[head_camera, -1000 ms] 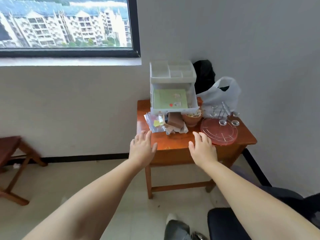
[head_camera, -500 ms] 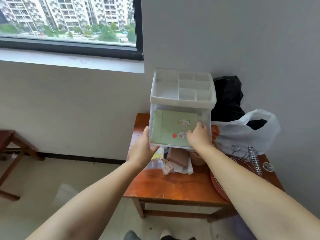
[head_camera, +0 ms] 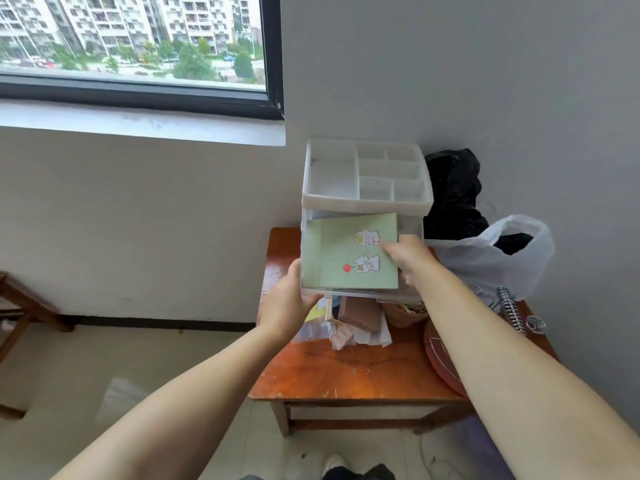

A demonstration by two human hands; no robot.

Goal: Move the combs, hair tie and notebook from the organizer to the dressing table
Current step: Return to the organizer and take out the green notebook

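Observation:
A white plastic organizer [head_camera: 367, 202] with a divided top tray stands at the back of the orange wooden table [head_camera: 346, 372]. Its clear drawer is pulled out, and a pale green notebook [head_camera: 346, 254] with small stickers lies in it, tilted up at the right. My left hand [head_camera: 287, 303] grips the drawer's front left corner. My right hand [head_camera: 405, 254] pinches the notebook's right edge. No comb or hair tie shows.
Under the drawer lie papers, plastic sleeves and a brown block [head_camera: 360, 315]. A terracotta pot [head_camera: 405, 311], a red round tray [head_camera: 440, 355] and wire spirals [head_camera: 512, 306] sit at the right. A white bag [head_camera: 491, 258] and a black bag [head_camera: 453, 192] fill the back corner.
Both hands rose from the table's front edge to the drawer. The right hand has gone onto the notebook's right edge and tilted it up. The camera has moved closer.

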